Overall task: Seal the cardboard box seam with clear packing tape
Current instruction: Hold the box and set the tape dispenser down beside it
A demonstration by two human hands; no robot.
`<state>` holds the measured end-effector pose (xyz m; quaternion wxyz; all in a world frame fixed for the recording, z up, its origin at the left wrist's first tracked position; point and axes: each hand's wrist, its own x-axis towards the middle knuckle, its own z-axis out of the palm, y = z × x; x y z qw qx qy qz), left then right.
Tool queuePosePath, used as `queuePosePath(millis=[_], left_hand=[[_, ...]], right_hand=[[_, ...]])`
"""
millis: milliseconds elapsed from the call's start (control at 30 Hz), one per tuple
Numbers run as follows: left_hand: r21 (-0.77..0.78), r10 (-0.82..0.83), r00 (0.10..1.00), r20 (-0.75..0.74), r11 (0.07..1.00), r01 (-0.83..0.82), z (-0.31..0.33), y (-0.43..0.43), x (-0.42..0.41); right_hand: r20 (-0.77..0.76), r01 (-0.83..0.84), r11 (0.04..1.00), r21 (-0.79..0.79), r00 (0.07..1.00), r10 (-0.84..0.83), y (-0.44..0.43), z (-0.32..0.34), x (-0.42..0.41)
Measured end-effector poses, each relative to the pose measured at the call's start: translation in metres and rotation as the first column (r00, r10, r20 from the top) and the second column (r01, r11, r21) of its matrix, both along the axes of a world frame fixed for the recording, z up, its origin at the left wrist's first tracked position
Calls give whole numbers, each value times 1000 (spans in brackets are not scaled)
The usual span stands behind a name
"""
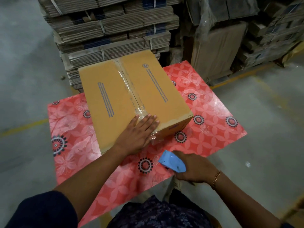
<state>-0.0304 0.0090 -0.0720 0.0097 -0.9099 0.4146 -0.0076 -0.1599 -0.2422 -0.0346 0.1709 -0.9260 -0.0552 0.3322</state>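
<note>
Stacked flat cartons behind, red floral table [213, 112] up front, cardboard box [131, 96] on it, clear tape [130, 89] along its seam. Left hand [138, 134] lies flat, smoothing the near end; right hand [195, 168] grips the blue dispenser [171, 162]. Best to press firmly over the edge.

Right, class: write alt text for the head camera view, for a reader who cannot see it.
A left hand presses flat on the near end of a taped cardboard box on a red floral table. The right hand holds a blue tape dispenser near the table's edge. Flattened cartons are stacked behind.
</note>
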Motion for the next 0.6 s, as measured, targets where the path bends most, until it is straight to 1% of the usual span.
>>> queuePosePath(millis=[33, 67, 100, 133, 167, 200, 233, 267, 367, 467, 567, 600], left_hand=[[5, 3, 1000, -7, 1000, -3, 0, 0, 1], [7, 6, 1000, -17, 1000, -6, 1, -1, 2], [12, 7, 1000, -17, 1000, -7, 1, -1, 1], [18, 9, 1000, -13, 1000, -9, 1, -1, 0], [22, 12, 1000, -11, 1000, -12, 1, -1, -1], [23, 15, 1000, -12, 1000, -15, 1, -1, -1], [20, 17, 1000, -14, 1000, -16, 2, -1, 0], [20, 17, 1000, -14, 1000, -17, 3, -1, 0], [25, 20, 1000, -17, 999, -20, 3, -2, -2], [25, 25, 999, -21, 999, -24, 4, -2, -1], [34, 23, 999, -32, 999, -22, 4, -2, -2], [32, 22, 999, -36, 999, -21, 5, -2, -1]], right_hand=[[47, -38, 999, 22, 998, 37, -2, -8, -2], [91, -77, 997, 4, 993, 76, -3, -16, -3], [132, -147, 987, -64, 979, 154, -5, -27, -4], [195, -229, 960, -160, 946, 258, -5, -35, -5], [283, -304, 918, -254, 884, 371, -6, -46, -5], [338, -362, 866, -344, 813, 474, -6, -53, -3], [362, -388, 828, -406, 763, 535, -7, -59, -1], [377, -398, 808, -434, 734, 565, -8, -67, 2], [416, -423, 790, -444, 684, 600, -14, -83, 7], [431, -429, 777, -460, 657, 618, -18, -92, 4], [459, -455, 785, -420, 640, 616, -24, -98, -2], [469, -447, 802, -396, 652, 595, -25, -95, -3]])
